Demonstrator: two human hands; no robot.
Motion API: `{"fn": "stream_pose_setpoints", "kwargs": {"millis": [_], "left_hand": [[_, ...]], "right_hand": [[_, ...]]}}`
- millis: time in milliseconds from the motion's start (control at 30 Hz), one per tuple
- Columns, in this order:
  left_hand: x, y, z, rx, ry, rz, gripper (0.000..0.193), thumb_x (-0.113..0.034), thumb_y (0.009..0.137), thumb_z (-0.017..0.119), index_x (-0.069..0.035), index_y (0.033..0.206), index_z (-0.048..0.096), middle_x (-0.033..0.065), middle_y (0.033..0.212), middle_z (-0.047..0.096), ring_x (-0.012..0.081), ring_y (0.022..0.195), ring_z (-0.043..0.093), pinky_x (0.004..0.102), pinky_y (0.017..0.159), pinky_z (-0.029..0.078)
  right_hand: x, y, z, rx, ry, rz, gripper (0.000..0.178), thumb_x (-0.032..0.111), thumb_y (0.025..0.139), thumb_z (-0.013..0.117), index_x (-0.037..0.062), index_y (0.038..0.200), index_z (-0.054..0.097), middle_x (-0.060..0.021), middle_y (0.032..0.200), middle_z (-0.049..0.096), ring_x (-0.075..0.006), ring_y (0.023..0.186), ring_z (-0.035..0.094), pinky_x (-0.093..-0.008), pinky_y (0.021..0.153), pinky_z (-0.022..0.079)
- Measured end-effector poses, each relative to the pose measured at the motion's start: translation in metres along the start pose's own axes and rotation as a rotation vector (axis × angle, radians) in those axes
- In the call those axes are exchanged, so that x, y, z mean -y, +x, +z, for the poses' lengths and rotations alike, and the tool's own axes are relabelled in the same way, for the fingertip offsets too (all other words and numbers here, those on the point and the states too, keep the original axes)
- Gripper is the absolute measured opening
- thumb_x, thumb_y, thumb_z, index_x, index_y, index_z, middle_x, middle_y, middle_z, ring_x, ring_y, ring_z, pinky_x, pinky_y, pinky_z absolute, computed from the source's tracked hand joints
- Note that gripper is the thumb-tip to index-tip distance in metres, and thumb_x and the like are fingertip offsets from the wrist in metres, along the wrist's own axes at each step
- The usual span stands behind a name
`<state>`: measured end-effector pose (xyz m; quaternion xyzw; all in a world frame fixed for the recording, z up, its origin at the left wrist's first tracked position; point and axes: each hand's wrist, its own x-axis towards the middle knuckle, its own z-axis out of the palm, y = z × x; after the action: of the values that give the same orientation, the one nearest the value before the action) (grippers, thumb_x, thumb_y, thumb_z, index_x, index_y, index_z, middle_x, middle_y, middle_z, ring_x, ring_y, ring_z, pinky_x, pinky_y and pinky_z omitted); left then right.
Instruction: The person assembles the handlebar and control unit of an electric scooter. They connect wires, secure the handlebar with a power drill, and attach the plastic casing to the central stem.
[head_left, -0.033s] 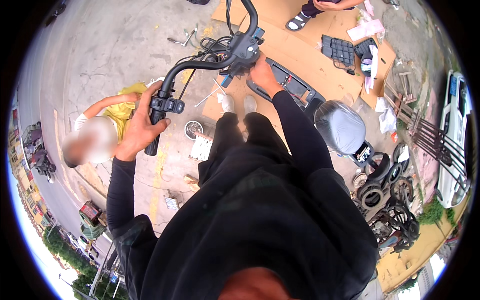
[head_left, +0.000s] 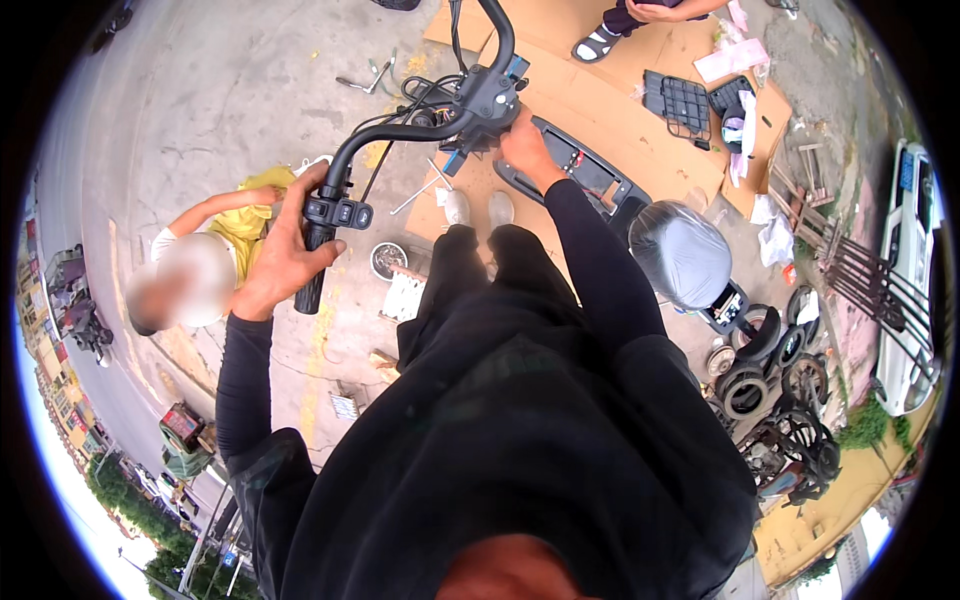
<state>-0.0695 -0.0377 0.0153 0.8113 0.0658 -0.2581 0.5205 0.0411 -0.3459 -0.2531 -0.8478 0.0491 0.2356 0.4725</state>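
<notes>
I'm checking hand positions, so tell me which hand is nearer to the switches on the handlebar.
Left. The left hand is on the grip, right beside the switches; the right hand is farther off, near the middle of the handlebar.

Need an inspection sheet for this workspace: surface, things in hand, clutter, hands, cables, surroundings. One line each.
Surface: concrete ground, partly covered by flat cardboard.
Things in hand: black handlebar with a switch cluster beside its left grip; vehicle seat under clear plastic.
Clutter: metal tools, bowl of small parts, black rack, pile of tyres.
Hands: left hand around the left grip; right hand at the handlebar's centre, fingertips hidden.
Cables: black cables bunched near the handlebar's centre; connections too small to tell.
Surroundings: person in yellow and white at left, another person's foot at top, white car at right.
</notes>
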Motion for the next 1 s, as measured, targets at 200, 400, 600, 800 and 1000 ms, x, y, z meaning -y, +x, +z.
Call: {"fn": "stream_pose_setpoints", "kwargs": {"millis": [200,400,600,800,1000], "left_hand": [[-0.03,0.04,-0.004,0.167,0.165,-0.088,0.107,-0.034,0.082,0.086,0.005,0.158,0.021,0.0287,0.151,0.044,0.0333,0.145,0.041,0.0386,0.119,0.034],[-0.011,0.088,-0.006,0.157,0.385,-0.062,0.09,-0.04,0.084,0.083,0.002,0.15,0.039,0.0226,0.134,0.059,0.0269,0.114,0.06,0.037,0.098,0.049],[-0.002,0.132,0.009,0.085,0.574,0.052,0.048,-0.032,0.086,0.082,-0.002,0.116,0.059,0.0082,0.066,0.062,0.0215,0.059,0.06,0.0359,0.061,0.051],[0.012,0.166,0.009,0.05,0.978,0.251,0.046,-0.043,0.087,0.08,-0.002,0.095,0.061,0.0174,0.067,0.066,0.0388,0.062,0.066,0.0456,0.059,0.051],[0.005,0.175,0.013,-0.043,0.909,0.186,0.055,-0.054,0.082,0.081,0.0,0.083,0.068,0.0163,0.056,0.062,0.0388,0.059,0.066,0.0455,0.06,0.054]], "right_hand": [[-0.01,-0.001,0.016,-0.043,0.226,0.043,0.049,0.001,0.089,0.058,-0.0104,0.132,0.038,-0.0339,0.121,0.064,-0.0442,0.1,0.071,-0.0479,0.084,0.058],[-0.009,0.015,0.032,-0.143,0.146,0.179,0.064,0.0,0.082,0.07,-0.0107,0.138,0.041,-0.0317,0.133,0.059,-0.0463,0.119,0.061,-0.0477,0.097,0.053],[-0.011,0.011,0.031,-0.15,0.132,0.245,0.068,0.002,0.071,0.078,-0.0066,0.133,0.052,-0.0299,0.138,0.058,-0.0455,0.127,0.057,-0.0457,0.105,0.049],[-0.007,0.012,0.024,-0.179,0.148,0.254,0.049,0.002,0.082,0.064,-0.0069,0.129,0.056,-0.0293,0.134,0.061,-0.0463,0.125,0.057,-0.0471,0.104,0.049],[0.004,0.021,0.018,-0.159,0.079,0.289,0.039,0.003,0.089,0.05,-0.0066,0.126,0.057,-0.0331,0.116,0.066,-0.0515,0.111,0.061,-0.0528,0.098,0.051]]}}
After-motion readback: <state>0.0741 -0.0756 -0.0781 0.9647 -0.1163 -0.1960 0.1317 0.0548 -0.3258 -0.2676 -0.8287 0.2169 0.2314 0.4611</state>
